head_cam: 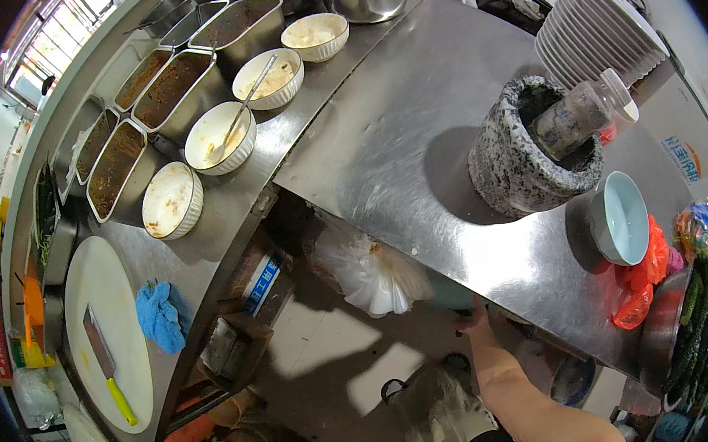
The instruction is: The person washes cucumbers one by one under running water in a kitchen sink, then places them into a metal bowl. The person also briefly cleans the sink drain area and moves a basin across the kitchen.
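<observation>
My right hand reaches down beside the edge of the steel table; its fingers are partly hidden. It is close to a dull green thing under the table, and whether it grips that cannot be told. A white plastic bag hangs or lies just left of it. My left hand is out of view. On the table above stand a speckled stone mortar with a glass jar leaning in it, and a pale blue bowl.
White bowls, steel trays of dark sauce, a blue cloth and a knife on an oval cutting board occupy the left counter. Stacked plates and a steel bowl of cucumbers are at right.
</observation>
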### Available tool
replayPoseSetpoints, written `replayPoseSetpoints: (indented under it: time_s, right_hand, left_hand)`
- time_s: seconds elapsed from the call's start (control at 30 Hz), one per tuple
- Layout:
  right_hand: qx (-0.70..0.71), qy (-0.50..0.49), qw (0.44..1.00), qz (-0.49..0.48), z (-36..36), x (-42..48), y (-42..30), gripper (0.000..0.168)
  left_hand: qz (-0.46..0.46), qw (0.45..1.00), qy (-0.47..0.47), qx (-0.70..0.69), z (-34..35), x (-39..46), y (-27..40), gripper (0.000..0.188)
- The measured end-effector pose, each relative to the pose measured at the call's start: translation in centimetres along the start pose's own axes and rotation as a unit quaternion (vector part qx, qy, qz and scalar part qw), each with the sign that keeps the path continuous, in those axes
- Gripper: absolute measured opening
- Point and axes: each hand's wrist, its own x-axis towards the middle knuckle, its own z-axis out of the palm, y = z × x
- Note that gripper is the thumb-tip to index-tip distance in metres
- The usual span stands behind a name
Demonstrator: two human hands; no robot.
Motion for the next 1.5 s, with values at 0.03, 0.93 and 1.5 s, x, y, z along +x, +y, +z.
replayPoseSetpoints:
  time_s: [0.03,0.93,1.5]
  right_hand:
    - [0.001,0.002,1.0,-0.019,0.8,0.0,-0.3,0.072]
    - [-0.311,0.119,0.873,-0.357,-16.4,-20.5,-4.7,0.02]
    - [-0.396,-0.068,0.88,-0.253,-24.3,-31.3,-6.1,0.024]
  left_hand:
    - [0.007,1.0,0.002,-0.002,0.0,0.0,-0.2,0.014]
    - [0.679,0.421,-0.116,0.59,-0.3,10.3,4.3,0.022]
    - [0.599,0.602,-0.142,0.508,0.2,1.3,2.3,0.02]
